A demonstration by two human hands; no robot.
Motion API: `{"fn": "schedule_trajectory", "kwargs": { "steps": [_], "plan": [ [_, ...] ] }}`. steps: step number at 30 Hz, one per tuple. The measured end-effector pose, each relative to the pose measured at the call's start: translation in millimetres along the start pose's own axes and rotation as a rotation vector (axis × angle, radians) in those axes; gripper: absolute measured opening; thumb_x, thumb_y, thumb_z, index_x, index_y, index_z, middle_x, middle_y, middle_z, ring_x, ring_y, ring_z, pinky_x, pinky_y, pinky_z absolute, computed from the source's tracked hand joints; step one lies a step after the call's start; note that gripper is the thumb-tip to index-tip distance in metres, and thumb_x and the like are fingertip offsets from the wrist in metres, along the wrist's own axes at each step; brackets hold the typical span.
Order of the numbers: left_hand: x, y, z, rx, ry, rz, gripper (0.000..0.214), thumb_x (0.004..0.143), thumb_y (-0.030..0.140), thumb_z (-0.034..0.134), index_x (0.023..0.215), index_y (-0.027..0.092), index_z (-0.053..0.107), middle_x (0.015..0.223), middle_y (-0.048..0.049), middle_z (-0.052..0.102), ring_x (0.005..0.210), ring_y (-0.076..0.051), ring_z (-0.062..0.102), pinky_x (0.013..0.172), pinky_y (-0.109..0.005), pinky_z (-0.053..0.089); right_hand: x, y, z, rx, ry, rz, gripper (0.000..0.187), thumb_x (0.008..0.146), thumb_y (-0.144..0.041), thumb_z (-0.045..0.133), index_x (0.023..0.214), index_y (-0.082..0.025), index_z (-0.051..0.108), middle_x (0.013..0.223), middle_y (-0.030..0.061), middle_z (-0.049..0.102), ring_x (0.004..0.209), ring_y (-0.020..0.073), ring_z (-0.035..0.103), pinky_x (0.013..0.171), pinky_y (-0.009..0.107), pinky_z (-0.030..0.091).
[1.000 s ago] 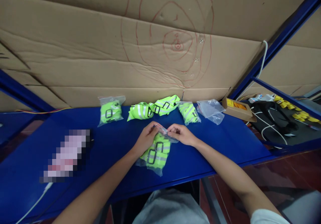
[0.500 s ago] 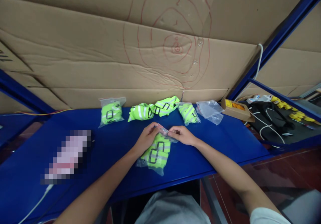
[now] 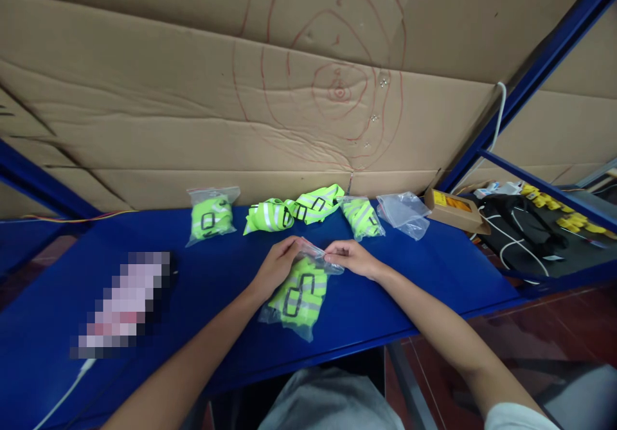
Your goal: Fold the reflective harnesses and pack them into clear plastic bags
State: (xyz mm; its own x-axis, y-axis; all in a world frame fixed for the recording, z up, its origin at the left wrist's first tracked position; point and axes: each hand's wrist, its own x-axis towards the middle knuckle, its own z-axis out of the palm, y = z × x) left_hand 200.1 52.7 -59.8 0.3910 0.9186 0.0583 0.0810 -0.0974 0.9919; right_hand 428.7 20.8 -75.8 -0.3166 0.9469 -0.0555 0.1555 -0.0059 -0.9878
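A clear zip bag (image 3: 299, 295) lies on the blue table in front of me, with a folded neon-yellow reflective strap and black buckles inside. My left hand (image 3: 278, 263) pinches the upper left corner of its red-edged zip. At the right part of the same zip, my right hand (image 3: 354, 258) closes its thumb and fingers on the plastic. Behind my hands sit two rolled reflective straps (image 3: 270, 215) outside any bag. A filled bag (image 3: 211, 216) is at their left, and another filled bag (image 3: 361, 216) at their right.
Flat clear bags (image 3: 403, 214) lie at the back right beside a small cardboard box (image 3: 456, 209). A blurred-out device (image 3: 125, 301) with a white cable rests on the left. Cardboard (image 3: 193, 108) walls the back. A blue metal post (image 3: 520, 89) rises at the right.
Both hands stay on the zip edge of the bag. My left hand has shifted very slightly left, and the right fingers sit a little differently on the plastic.
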Motion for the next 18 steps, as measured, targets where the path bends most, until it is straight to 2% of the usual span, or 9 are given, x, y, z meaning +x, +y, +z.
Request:
{"fn": "schedule_trajectory", "kwargs": {
  "steps": [5,8,11,14,18],
  "plan": [
    [0.7,-0.1,-1.9,0.034,0.011,0.024,0.038,0.090,0.055,0.061,0.088,0.020,0.075,0.090,-0.0055,0.076,0.088,-0.024,0.066,0.083,-0.031,0.048,-0.8,0.6,1.3,0.033,0.007,0.010,0.055,0.072,-0.064,0.080,0.094,-0.014,0.071,0.078,0.0021,0.071,0.066,0.0115,0.060,0.064,0.025,0.044],
    [-0.2,0.0,-0.8,0.032,0.014,0.030,0.037,0.089,0.055,0.062,0.085,0.020,0.075,0.091,-0.0053,0.076,0.088,-0.023,0.066,0.085,-0.031,0.048,-1.6,0.3,1.7,0.023,0.037,0.002,0.052,0.072,-0.061,0.082,0.090,-0.014,0.071,0.073,0.0001,0.068,0.062,0.0098,0.055,0.061,0.024,0.041],
    [-1.1,-0.7,0.4,0.002,0.006,0.005,0.036,0.088,0.055,0.064,0.092,0.020,0.074,0.097,-0.0056,0.076,0.090,-0.023,0.067,0.083,-0.030,0.050,-3.1,-2.2,1.5,0.012,0.065,-0.008,0.051,0.072,-0.061,0.081,0.089,-0.015,0.071,0.070,-0.0017,0.065,0.059,0.0085,0.050,0.058,0.023,0.037],
    [-1.6,-2.5,0.6,-0.017,-0.012,-0.018,0.036,0.084,0.053,0.070,0.096,0.020,0.073,0.095,-0.0056,0.076,0.084,-0.022,0.068,0.076,-0.029,0.050,-5.1,-5.3,2.4,-0.032,0.065,-0.034,0.049,0.076,-0.062,0.078,0.090,-0.015,0.071,0.068,-0.0027,0.062,0.058,0.0085,0.047,0.057,0.023,0.035],
    [-2.2,-4.5,2.8,0.009,-0.051,0.017,0.032,0.086,0.051,0.069,0.091,0.019,0.072,0.087,-0.0047,0.074,0.081,-0.020,0.066,0.074,-0.028,0.049,-7.6,-7.0,8.3,-0.143,0.098,-0.110,0.044,0.084,-0.059,0.071,0.096,-0.017,0.070,0.068,-0.0037,0.056,0.061,0.0094,0.045,0.058,0.024,0.035]
  ]
}}
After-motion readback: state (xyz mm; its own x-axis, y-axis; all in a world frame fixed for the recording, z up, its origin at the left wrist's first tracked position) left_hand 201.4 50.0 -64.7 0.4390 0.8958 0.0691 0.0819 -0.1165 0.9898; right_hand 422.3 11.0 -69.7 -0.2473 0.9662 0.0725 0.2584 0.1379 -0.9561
